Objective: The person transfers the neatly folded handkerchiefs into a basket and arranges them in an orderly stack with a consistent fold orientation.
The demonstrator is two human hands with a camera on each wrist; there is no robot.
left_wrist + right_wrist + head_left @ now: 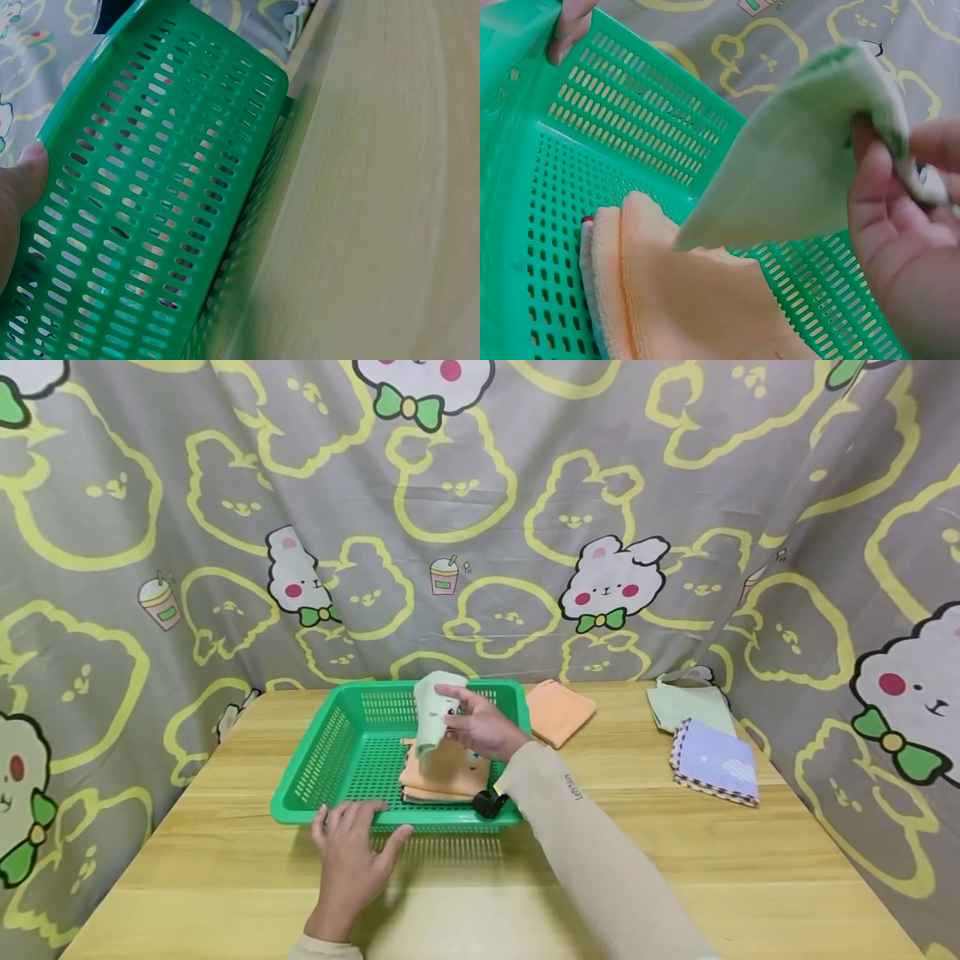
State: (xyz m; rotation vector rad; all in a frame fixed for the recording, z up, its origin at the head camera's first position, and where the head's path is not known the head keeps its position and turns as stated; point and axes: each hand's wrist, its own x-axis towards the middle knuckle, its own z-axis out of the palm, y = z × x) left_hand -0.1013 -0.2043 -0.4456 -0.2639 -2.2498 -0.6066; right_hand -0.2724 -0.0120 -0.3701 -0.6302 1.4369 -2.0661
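My right hand (483, 724) pinches a folded pale green small towel (432, 714) and holds it up over the green plastic basket (442, 817). Below it inside the basket lies a stack of folded orange towels (442, 781); in the right wrist view a corner of the green towel (780, 165) overlaps them. My left hand (351, 852) grips the basket's near rim, fingers over the edge and thumb (33, 169) against the outer wall.
Right of the basket, another folded orange towel (561, 713) lies on the wooden table (637, 852). Farther right, a blue towel with a checked edge (716, 762) overlaps a pale green one (690, 706). A patterned curtain (465, 635) hangs behind the table.
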